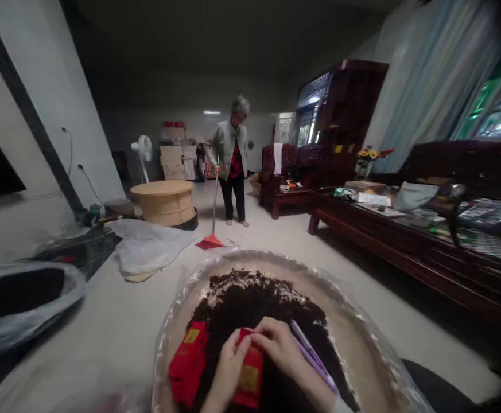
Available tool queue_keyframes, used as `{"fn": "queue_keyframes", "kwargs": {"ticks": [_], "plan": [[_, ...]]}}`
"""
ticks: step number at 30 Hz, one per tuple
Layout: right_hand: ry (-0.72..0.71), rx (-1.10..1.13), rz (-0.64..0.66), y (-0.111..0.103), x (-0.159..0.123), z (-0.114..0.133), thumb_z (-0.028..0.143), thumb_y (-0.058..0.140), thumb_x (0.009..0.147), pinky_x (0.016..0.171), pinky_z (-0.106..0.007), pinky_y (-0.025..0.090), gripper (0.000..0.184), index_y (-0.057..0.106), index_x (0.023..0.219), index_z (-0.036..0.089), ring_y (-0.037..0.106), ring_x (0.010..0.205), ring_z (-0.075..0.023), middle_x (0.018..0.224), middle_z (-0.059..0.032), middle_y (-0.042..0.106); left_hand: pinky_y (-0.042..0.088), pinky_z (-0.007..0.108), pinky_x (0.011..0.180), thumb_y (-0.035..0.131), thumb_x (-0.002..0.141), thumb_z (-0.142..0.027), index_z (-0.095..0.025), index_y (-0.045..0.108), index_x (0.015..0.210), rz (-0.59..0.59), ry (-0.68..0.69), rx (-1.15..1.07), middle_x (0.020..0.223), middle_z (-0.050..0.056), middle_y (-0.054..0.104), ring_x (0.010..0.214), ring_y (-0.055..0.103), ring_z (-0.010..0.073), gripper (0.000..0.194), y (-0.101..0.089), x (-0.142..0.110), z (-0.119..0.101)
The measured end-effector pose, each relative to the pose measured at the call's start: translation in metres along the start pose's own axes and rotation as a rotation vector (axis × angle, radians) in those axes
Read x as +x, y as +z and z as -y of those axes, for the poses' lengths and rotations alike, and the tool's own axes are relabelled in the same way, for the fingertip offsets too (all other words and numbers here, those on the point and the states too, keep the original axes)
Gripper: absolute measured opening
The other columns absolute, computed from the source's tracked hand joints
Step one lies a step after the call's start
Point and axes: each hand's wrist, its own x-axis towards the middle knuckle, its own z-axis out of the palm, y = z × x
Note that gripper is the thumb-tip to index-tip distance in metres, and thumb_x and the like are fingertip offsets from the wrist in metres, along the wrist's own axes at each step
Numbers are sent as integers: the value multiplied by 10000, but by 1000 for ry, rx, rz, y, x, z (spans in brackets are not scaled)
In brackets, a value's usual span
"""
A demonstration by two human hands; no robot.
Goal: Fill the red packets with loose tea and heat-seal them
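Between my hands is a small red packet (pixel 250 376) with a yellow patch, held by its top edge. The fingers of my left hand (pixel 230 364) pinch that edge from the left, and my right hand (pixel 280 344) pinches it from the right. Below them a heap of dark loose material (pixel 254 301), like tea leaves, lies in a large round tray (pixel 357 344) lined with clear plastic. Left of my left hand, more red packets (pixel 190 361) rest on the heap. A purple-handled tool (pixel 314 355), perhaps scissors, lies beside my right wrist.
A person (pixel 233 155) stands ahead with a red broom (pixel 210 241). At left are a plastic-lined container of dark material (pixel 18 292), a plastic sheet (pixel 147 244) and a round wooden table (pixel 164 201). A long dark wooden bench (pixel 388 252) with clutter runs along the right.
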Motion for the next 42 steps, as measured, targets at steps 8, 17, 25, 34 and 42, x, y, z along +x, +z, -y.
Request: {"fn": "queue_keyframes", "kwargs": {"ticks": [8,17,25,34,42], "plan": [[-3,-67,100,-1,-12,2,275,554,824,664,-266,432,220,719,728,166,602,710,-182,737,-49,681,457,262,630,651,685,-553,-158,684,644,-93,1,37,644,35,663,653,569,185,399,-3,-4,-6],[154,205,25,-18,7,-15,546,530,815,629,-319,514,523,646,1186,196,646,707,-204,889,-69,720,386,235,536,616,617,-728,-162,585,610,-187,-83,-93,572,-17,547,558,456,133,567,-3,-2,0],[84,-102,-204,-84,50,-13,480,486,852,932,-406,481,648,394,1427,197,621,1072,-260,1234,-120,635,312,214,462,660,501,-772,-192,461,542,-270,-105,-126,490,-72,420,476,366,92,615,-12,3,7],[533,-678,93,-84,-63,-147,159,558,708,1078,-376,358,716,426,1409,99,507,1265,-291,1366,-181,536,372,222,500,610,608,-755,-199,475,597,-331,-47,-51,533,-53,488,511,457,116,572,-14,9,24],[400,-515,-77,-89,-48,-127,338,482,799,1048,-387,394,543,564,1282,103,539,1215,-307,1262,-174,613,494,334,728,749,570,-574,-183,568,949,-117,-209,-252,769,52,694,726,658,224,573,-11,13,49]]}}
